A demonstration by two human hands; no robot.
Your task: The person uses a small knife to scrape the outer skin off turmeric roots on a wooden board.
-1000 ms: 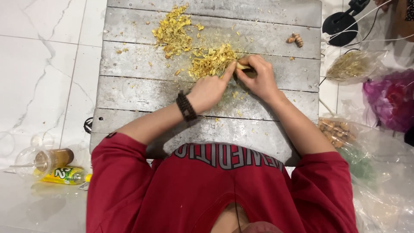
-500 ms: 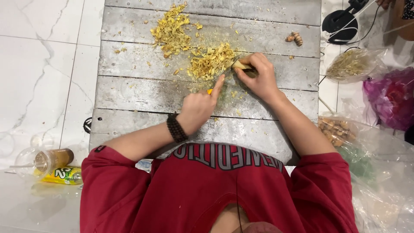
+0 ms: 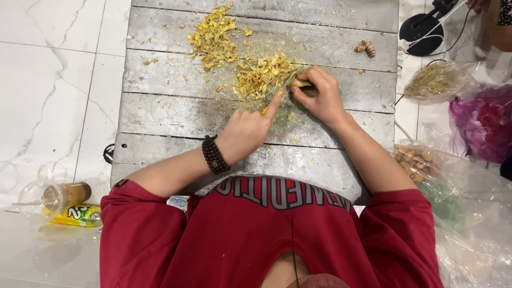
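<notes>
My right hand [image 3: 319, 98] is closed on a small pale root piece [image 3: 300, 83] at the right edge of a pile of yellow peelings [image 3: 261, 77] on a grey wooden board [image 3: 176, 114]. My left hand [image 3: 245, 133], with a dark bead bracelet on the wrist, rests on the board just in front of the pile. Its fingers are curled and its index finger points at the pile's near edge. A tiny orange bit [image 3: 264, 111] lies by that finger. A second heap of peelings [image 3: 213, 37] lies further back on the left.
Two small brown roots [image 3: 366, 48] lie at the board's far right. Plastic bags [image 3: 440, 80] of roots and a purple bag [image 3: 482, 120] sit on the floor to the right. A cup with a straw [image 3: 58, 194] and a yellow packet [image 3: 77, 216] are at the left.
My left hand has drawn back from my right hand toward my body, its index finger still stretched to the pile. My right hand has stayed on the root piece.
</notes>
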